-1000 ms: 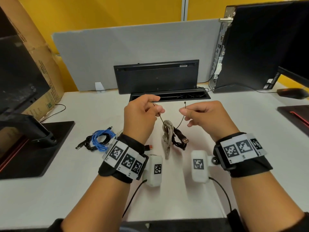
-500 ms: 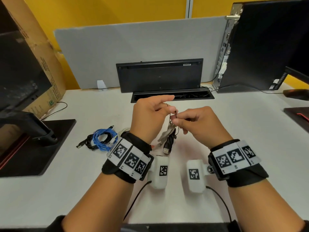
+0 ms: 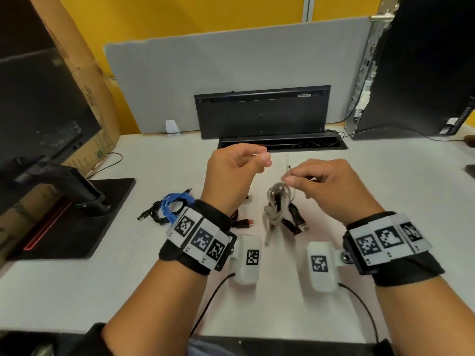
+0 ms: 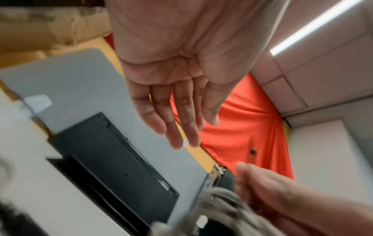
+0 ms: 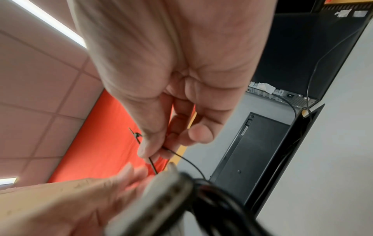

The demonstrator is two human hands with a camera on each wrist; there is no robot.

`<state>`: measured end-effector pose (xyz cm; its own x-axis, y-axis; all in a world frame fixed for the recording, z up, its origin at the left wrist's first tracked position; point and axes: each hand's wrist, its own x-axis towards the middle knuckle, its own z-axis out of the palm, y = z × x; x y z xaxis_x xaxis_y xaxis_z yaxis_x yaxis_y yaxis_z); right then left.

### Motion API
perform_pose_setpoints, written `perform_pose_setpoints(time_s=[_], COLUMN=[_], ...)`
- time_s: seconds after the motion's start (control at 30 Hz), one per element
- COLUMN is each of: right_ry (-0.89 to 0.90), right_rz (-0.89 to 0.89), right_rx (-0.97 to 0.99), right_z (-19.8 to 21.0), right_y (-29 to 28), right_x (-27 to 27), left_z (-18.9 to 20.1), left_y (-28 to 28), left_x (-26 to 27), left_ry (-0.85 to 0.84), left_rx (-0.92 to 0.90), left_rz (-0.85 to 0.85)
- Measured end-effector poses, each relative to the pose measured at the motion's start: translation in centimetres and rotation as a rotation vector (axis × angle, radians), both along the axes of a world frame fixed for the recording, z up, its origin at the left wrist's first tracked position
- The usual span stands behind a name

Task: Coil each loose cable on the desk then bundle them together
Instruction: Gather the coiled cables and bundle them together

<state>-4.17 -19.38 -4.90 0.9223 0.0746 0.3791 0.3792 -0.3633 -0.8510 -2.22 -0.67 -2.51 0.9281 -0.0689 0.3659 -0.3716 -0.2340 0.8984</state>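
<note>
A bundle of coiled grey and black cables [image 3: 279, 204] hangs just above the white desk [image 3: 77, 291], held by a thin black tie wire [image 5: 181, 157]. My right hand [image 3: 289, 176] pinches that wire between thumb and forefinger right above the bundle; the pinch [image 5: 149, 150] shows in the right wrist view. My left hand [image 3: 257, 158] hovers a little to the left with its fingers [image 4: 181, 127] straight and nothing in them. A second coil of blue and black cable [image 3: 172, 208] lies on the desk left of my left wrist. A red-tipped USB plug [image 3: 246, 223] lies beside that wrist.
A black monitor base [image 3: 64, 201] and a cardboard box [image 3: 84, 80] fill the left side. A keyboard [image 3: 262, 111] leans upright against the grey divider [image 3: 231, 73], behind an open cable slot [image 3: 282, 143]. A black PC tower [image 3: 411, 68] stands at the back right.
My left hand has let go of the tie wire and drawn away to the left. The right hand keeps its pinch, and the bundle now hangs from it alone.
</note>
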Motion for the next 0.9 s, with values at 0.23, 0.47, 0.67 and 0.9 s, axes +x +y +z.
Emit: perform_pose_setpoints(time_s=[0.23,0.47,0.67,0.9], right_ry=[-0.022,0.011,0.031,0.03], right_rz=[-0.054,-0.076,-0.063,-0.054], right_rx=[0.014,-0.035,-0.037,-0.026], right_z=[0.4,0.2,0.2,0.1], right_y=[-1.0,-1.1,-0.7,-0.7], right_x=[-0.6,-0.8,-1.0,-1.0], left_z=[-0.3,-3.5,-4.0,-3.8], left_y=[4.2,3.6,3.3,3.8], left_x=[2.4,3.5,4.8,4.9], left_ry=[0.228,0.325,0.383,0.412], left_rx=[0.902,1.283,1.335,1.235], left_rz=[0.032,0.034,0.083,0.055])
